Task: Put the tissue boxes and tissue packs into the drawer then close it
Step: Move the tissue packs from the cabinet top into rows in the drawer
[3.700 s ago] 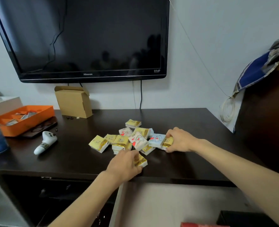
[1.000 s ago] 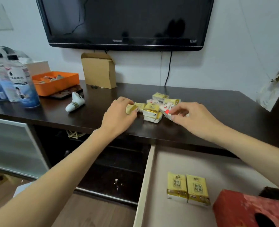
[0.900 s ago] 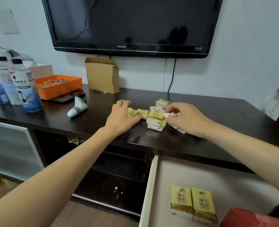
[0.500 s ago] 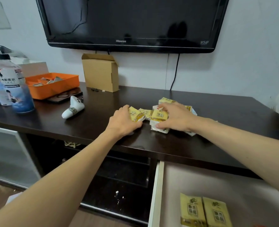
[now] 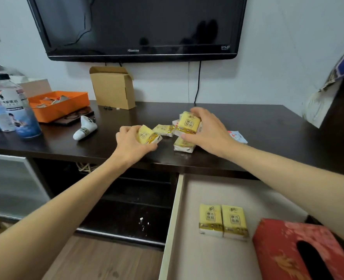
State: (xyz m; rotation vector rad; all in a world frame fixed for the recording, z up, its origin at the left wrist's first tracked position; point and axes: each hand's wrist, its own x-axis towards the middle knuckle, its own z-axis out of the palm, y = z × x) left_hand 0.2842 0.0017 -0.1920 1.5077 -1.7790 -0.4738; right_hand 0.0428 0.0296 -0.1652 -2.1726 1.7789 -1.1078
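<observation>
Several small tissue packs lie in a heap [image 5: 165,130] on the dark cabinet top [image 5: 257,128]. My left hand [image 5: 130,143] grips one yellow pack [image 5: 146,136], lifted a little off the surface. Over the heap, my right hand [image 5: 209,132] holds another yellow pack [image 5: 188,123]. Another yellow pack [image 5: 184,145] rests under its thumb, and a blue-and-white pack [image 5: 236,136] lies just behind the wrist. Below, the pale drawer [image 5: 177,209] stands open with two yellow packs [image 5: 223,220] side by side and a red tissue box [image 5: 300,251] in it.
A black TV [image 5: 138,27] hangs on the wall above. At the left stand water bottles [image 5: 15,110], an orange tray [image 5: 58,104], a white controller [image 5: 84,130] and an open cardboard box [image 5: 112,87]. An open dark shelf [image 5: 126,195] is left of the drawer.
Both hands have closed on yellow packs and raised them off the heap. The camera has tipped down, so more of the drawer and the red box show.
</observation>
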